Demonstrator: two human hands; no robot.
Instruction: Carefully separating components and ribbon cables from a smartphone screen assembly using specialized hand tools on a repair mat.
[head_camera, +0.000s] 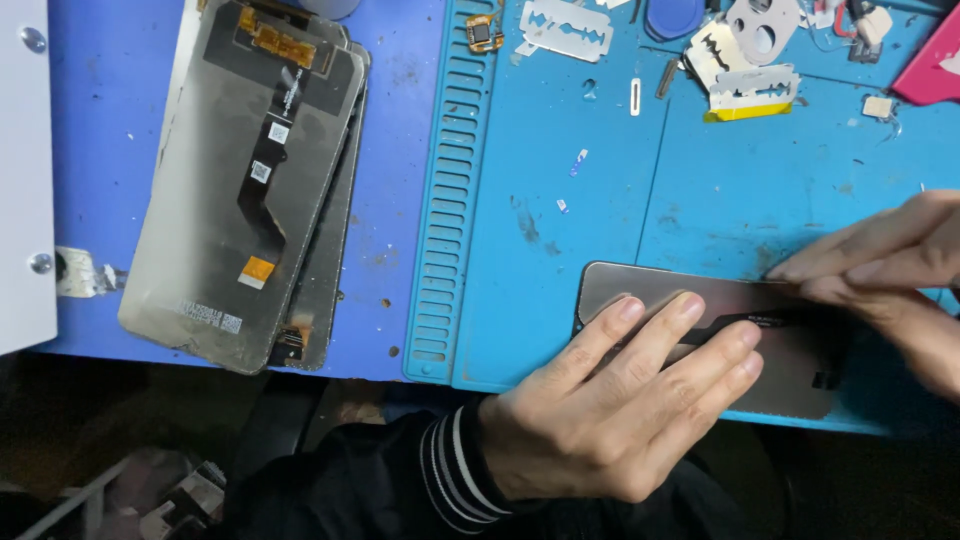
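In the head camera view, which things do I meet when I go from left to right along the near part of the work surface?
White panel → stacked phone screens → ribbed edge of the blue mat → left hand → right hand.

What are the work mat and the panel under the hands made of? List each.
Work mat: likely silicone rubber, matte blue, with moulded slots and scuffs.
Phone screen panel under the left hand and right hand: seemingly glass, dull grey back, with a dark flex strip.
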